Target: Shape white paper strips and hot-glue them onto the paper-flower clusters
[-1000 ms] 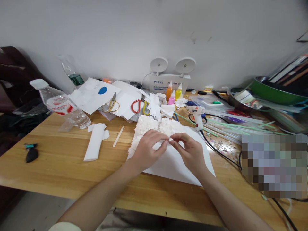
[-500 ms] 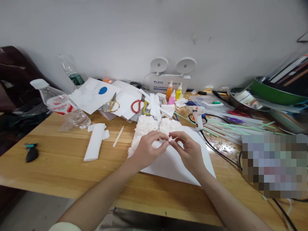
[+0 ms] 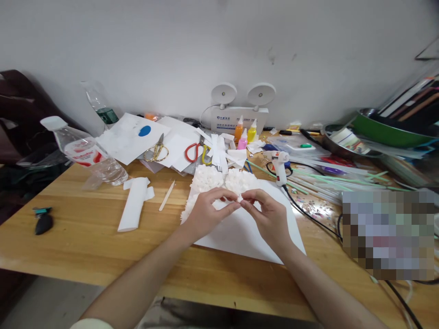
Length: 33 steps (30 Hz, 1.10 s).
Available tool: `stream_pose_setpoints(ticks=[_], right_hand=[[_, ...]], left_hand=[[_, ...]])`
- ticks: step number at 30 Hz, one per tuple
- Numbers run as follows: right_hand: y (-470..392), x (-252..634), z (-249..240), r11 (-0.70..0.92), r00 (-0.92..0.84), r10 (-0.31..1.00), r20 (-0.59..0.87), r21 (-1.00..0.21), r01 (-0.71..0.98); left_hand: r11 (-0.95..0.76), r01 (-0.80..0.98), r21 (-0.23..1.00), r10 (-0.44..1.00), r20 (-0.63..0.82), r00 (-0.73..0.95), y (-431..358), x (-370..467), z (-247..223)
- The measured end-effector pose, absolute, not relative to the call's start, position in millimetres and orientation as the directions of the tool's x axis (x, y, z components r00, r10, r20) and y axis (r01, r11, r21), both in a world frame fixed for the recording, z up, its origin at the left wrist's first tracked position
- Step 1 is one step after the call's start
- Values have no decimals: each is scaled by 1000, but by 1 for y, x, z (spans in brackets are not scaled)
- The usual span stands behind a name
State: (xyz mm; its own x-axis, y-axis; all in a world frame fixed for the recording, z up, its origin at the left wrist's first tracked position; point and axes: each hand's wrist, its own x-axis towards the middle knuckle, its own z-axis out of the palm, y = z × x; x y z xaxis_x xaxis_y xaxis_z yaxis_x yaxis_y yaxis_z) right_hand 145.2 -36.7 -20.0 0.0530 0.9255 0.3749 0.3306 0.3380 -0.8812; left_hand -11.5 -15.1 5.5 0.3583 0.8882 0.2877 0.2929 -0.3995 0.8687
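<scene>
Between the fingertips of my left hand [image 3: 214, 208] and my right hand [image 3: 264, 210] is a small white piece of paper [image 3: 239, 198]. Both hands pinch it, thumb against fingers, above a large white sheet [image 3: 236, 237]. Crumpled white paper pieces [image 3: 206, 178] cover the sheet's far and left parts in clumps, partly hidden behind my hands. Left of the sheet lie a pointed wooden stick [image 3: 167, 195] and a rolled white paper tube [image 3: 133, 203] with tabs sticking out.
Gold-handled scissors [image 3: 157, 151] and red-and-yellow-handled scissors [image 3: 194, 153] lie on papers at the back. A glue gun [image 3: 280, 167] stands right, its black cable crossing the table. A water bottle [image 3: 87, 153] leans at left. Small paint bottles [image 3: 252, 132] and a green pan [image 3: 387, 130] are further back.
The view has shifted slightly. My fingertips have drawn a little closer together around the small white paper piece; everything else stays in place.
</scene>
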Motion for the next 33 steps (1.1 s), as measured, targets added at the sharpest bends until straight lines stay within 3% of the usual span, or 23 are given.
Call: stream_pose_setpoints(ticks=[10,20,33], right_hand=[[-36,144,-19,402,7,905,424,-863,304],[-35,147,-14,478,-86,873,481,-805,352],[-35,148,-12,454,-155,890,430,-800,391]], left_hand=[[-311,181,933,900,228,370,-13,-10,5],[-211,209,955,911,114,396,-11,-15,10],[-131,178,975,906,45,420,-7,-18,8]])
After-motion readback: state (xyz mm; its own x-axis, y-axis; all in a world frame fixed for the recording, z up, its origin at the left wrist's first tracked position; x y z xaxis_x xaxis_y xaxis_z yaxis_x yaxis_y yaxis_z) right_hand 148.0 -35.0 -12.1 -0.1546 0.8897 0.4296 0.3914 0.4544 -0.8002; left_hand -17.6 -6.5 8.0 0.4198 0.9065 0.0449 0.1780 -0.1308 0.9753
